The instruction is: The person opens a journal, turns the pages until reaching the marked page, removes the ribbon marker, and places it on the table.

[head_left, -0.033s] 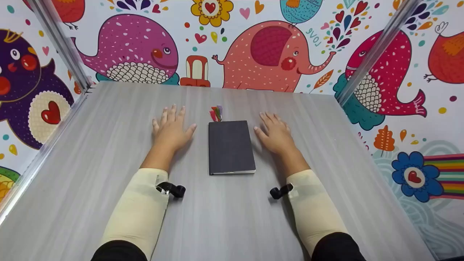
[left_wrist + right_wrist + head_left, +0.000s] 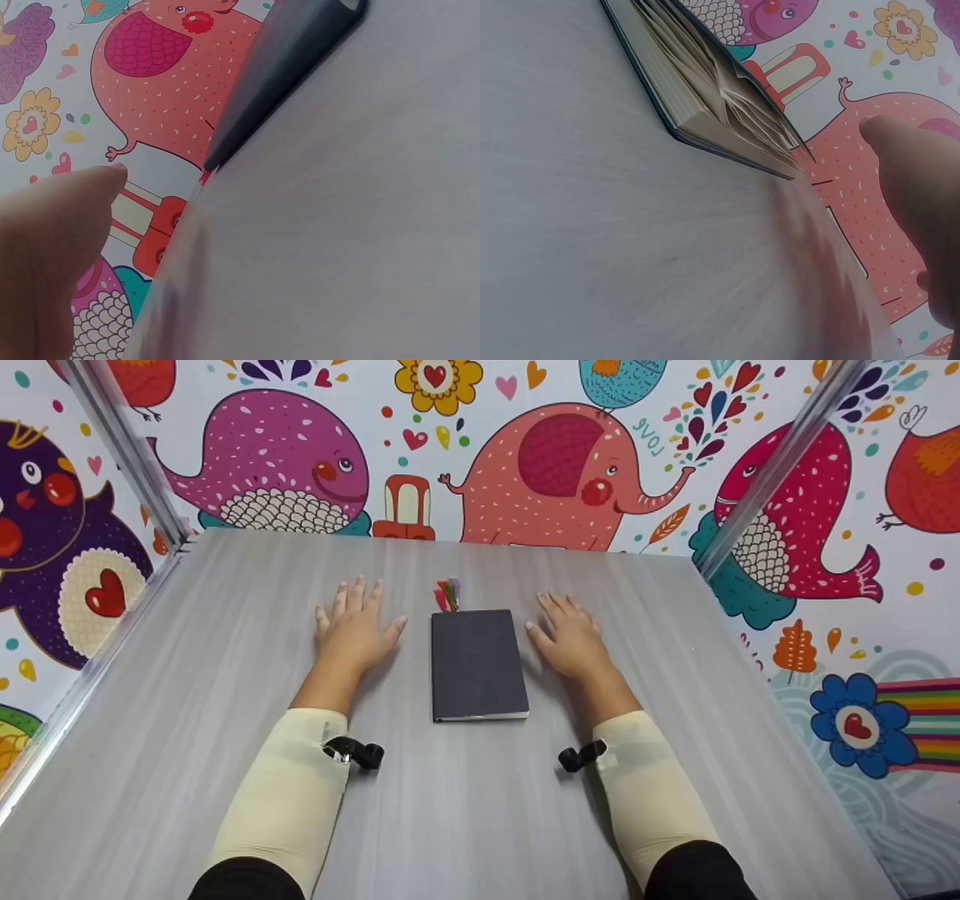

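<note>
A closed book with a dark cover lies flat on the table between the two hands. Colored ribbon ends, red, green and purple, stick out past its far edge. To the book's left, my left hand rests palm down with fingers spread, apart from it. On the other side my right hand lies palm down, its thumb close to the book's right edge but not touching. In the right wrist view the book's page edges show, with some pages slightly fanned. The left wrist view catches its dark spine.
The grey wood-grain table runs back to a wall printed with cartoon animals. Metal posts stand at the back corners. A black camera mount sticks out from each sleeved wrist.
</note>
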A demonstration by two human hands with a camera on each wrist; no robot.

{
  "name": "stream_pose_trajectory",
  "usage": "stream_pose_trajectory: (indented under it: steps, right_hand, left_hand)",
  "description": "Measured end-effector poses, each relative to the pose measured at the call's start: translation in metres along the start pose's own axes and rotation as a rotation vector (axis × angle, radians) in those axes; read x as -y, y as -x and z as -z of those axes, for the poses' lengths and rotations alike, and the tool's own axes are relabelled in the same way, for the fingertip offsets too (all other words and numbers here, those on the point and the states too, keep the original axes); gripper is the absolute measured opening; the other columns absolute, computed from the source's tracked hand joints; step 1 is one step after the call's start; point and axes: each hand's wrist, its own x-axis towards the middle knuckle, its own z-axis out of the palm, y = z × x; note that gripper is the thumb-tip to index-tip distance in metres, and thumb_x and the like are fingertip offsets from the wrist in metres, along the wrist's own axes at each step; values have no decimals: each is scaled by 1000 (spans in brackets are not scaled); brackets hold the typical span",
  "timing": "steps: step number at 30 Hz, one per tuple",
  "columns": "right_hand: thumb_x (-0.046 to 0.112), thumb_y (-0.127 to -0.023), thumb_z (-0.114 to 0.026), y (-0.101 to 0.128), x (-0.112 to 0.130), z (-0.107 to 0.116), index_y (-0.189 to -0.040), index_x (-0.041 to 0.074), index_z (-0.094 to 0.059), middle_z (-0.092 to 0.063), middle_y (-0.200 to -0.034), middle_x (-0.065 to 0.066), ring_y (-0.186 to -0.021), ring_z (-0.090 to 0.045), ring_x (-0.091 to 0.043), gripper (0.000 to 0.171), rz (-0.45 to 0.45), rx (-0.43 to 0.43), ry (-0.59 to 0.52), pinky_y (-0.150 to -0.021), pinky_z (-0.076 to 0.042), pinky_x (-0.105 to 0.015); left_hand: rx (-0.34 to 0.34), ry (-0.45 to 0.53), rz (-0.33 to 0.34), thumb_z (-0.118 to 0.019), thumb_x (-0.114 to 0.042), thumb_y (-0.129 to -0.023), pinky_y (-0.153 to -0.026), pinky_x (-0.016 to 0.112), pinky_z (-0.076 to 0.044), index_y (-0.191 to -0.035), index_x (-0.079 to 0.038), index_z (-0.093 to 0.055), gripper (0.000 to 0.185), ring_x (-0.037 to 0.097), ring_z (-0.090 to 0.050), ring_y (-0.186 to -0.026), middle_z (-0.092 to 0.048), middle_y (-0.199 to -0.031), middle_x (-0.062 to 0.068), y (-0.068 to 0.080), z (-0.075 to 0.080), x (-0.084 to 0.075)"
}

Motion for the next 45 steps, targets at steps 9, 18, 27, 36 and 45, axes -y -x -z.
stream_pose_trajectory:
  steps: [9, 18, 27, 36, 45]
  right_hand:
    - [56, -108, -47, 2, 3, 1, -169, 21, -34, -33, -177, -9, -166, -25, -39, 72, 0, 17, -26, -132, -20, -67]
    - [60, -107, -48, 4, 15, 0, -170, 25, -33, -31, -178, -4, -166, -26, -36, 74, -9, 44, -69, -132, -21, -68]
    - [62, -104, -53, 5, 24, 1, -170, 25, -34, -29, -179, -6, -167, -25, -34, 78, 22, 99, -119, -132, -20, -68]
    - [64, -103, -55, 9, 36, 1, -168, 25, -39, -31, -178, -8, -166, -28, -36, 78, 21, 160, -133, -132, -24, -65]
    - [68, -102, -55, 10, 45, -3, -167, 26, -41, -39, -174, -10, -164, -33, -35, 79, -27, 259, -124, -131, -29, -62]
  left_hand:
    - [21, 17, -11, -47, -65, -106, -130, 75, 5, -175, -25, -11, 87, 40, 5, -170, -2, -183, 11, 3, -1, -5]
    - [47, 31, -42, -48, -65, -105, -129, 77, 2, -174, -26, -13, 86, 40, 2, -170, -7, -183, 9, 5, -7, -17]
    - [133, 93, -104, -52, -65, -104, -130, 76, -5, -174, -25, -18, 87, 39, -5, -170, -14, -182, 9, 10, -15, -31]
    - [252, 139, -192, -53, -65, -104, -133, 71, -10, -173, -22, -21, 87, 38, -11, -169, -18, -182, 9, 17, -18, -47]
    - [361, 133, -263, -51, -64, -106, -135, 64, -15, -170, -19, -32, 81, 37, -20, -168, -24, -180, 10, 24, -21, -54]
